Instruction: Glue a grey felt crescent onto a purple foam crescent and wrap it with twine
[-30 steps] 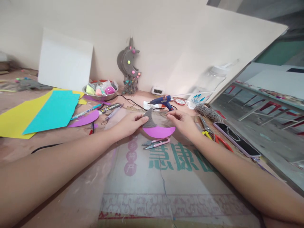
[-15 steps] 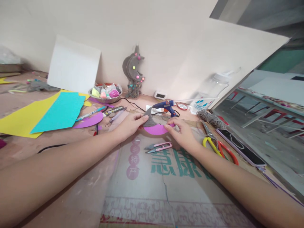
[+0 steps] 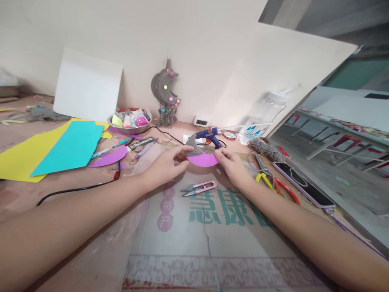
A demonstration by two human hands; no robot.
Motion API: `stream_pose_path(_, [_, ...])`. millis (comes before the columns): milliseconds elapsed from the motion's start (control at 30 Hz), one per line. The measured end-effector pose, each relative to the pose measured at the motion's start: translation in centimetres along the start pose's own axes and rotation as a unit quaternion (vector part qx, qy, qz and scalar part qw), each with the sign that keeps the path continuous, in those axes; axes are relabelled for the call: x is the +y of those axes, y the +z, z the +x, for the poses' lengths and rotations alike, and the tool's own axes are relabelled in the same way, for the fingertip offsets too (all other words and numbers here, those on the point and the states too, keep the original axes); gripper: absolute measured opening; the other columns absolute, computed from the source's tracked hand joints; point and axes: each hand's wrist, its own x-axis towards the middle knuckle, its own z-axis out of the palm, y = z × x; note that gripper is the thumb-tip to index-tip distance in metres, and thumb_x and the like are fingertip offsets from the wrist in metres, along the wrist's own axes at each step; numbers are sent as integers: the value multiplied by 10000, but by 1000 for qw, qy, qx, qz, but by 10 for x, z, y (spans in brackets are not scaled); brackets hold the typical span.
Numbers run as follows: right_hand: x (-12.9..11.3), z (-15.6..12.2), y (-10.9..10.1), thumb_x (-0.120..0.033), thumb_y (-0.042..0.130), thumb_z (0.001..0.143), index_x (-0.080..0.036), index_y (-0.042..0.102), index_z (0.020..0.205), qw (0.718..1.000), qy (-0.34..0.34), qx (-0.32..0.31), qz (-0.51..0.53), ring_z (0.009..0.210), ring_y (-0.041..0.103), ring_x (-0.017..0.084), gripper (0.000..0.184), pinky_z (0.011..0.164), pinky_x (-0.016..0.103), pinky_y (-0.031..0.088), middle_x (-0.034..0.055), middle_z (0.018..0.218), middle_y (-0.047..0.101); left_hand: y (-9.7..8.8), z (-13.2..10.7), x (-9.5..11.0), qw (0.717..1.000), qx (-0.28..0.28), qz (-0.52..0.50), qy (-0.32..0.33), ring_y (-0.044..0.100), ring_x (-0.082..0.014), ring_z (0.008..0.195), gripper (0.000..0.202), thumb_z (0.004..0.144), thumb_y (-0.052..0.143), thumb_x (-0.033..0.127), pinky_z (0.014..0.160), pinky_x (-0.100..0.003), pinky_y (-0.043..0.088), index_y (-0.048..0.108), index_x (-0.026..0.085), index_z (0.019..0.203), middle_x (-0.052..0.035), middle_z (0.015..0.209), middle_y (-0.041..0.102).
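Observation:
A purple crescent (image 3: 203, 159), partly wrapped in grey yarn (image 3: 192, 142), is held up over the table. My right hand (image 3: 229, 162) pinches its right end between thumb and fingers. At the other end, my left hand (image 3: 168, 164) has its thumb and index finger apart, with the index fingertip against the grey-wrapped part. The left thumb is off the crescent, near its lower left edge. Below the hands, pink-handled thread snips (image 3: 199, 188) lie on a printed board (image 3: 170, 251). A blue glue gun (image 3: 209, 134) rests just behind the crescent.
Yellow (image 3: 18, 162) and turquoise sheets (image 3: 68, 148) lie left, near a bowl (image 3: 129, 129) of coloured packets. A grey moon ornament (image 3: 166, 91) hangs on the wall. At right are a yarn bundle (image 3: 266, 149), scissors (image 3: 269, 178), a phone (image 3: 304, 184) and a clear bottle (image 3: 269, 109).
My left thumb has come away from the crescent and the left fingers have spread. The crescent has tilted, its grey left tip now lower. The view has shifted slightly.

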Motion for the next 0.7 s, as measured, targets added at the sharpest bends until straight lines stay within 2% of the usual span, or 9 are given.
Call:
stream_pose_path(467, [6, 4, -1, -560, 576, 744, -189, 472, 637, 1000, -21, -2, -21, 523, 389, 96, 400, 487, 226, 324, -36, 582, 425, -3, -4, 13, 999, 15, 32, -35, 649, -159, 903, 322, 794, 526, 247, 829, -280, 504, 652, 166, 1079, -41, 1033, 708])
stream_pose_path(700, [9, 5, -1, -545, 572, 754, -186, 483, 649, 1000, -2, -7, -11, 528, 395, 100, 384, 481, 226, 320, -30, 587, 444, -4, -5, 16, 998, 12, 36, -43, 647, -167, 912, 317, 789, 531, 245, 840, -283, 503, 666, 166, 1065, -41, 1042, 709])
